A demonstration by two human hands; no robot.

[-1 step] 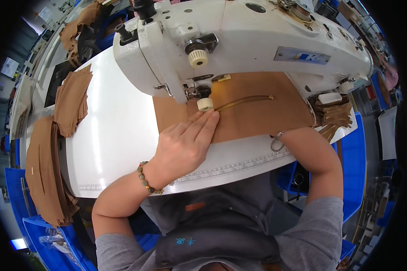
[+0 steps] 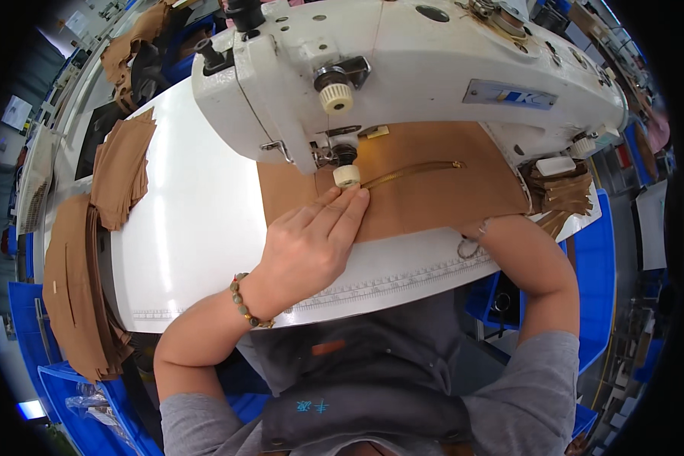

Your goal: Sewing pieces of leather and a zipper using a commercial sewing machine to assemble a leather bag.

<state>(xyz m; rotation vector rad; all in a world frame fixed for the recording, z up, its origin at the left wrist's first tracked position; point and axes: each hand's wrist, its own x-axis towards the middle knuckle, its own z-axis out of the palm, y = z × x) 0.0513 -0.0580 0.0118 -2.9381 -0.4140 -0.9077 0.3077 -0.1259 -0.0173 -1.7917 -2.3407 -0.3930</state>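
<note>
Centre frame: left hand (image 2: 311,247) flat, fingers open, pressing brown fabric (image 2: 433,199) with zipper (image 2: 410,172) under sewing machine (image 2: 403,68). Right hand hidden behind the fabric; state cannot be told. Risk: fingertips near the needle; fabric slipping on tabletop (image 2: 197,228) skews the seam.

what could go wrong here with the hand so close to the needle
The left hand lies flat on the brown fabric with its fingertips right beside the presser foot, so a slip forward might bring them under the needle. The zipper runs at a slant across the fabric; it could drift off line as it feeds. The right hand is hidden behind the sewing machine, so its hold on the fabric cannot be checked.
</note>
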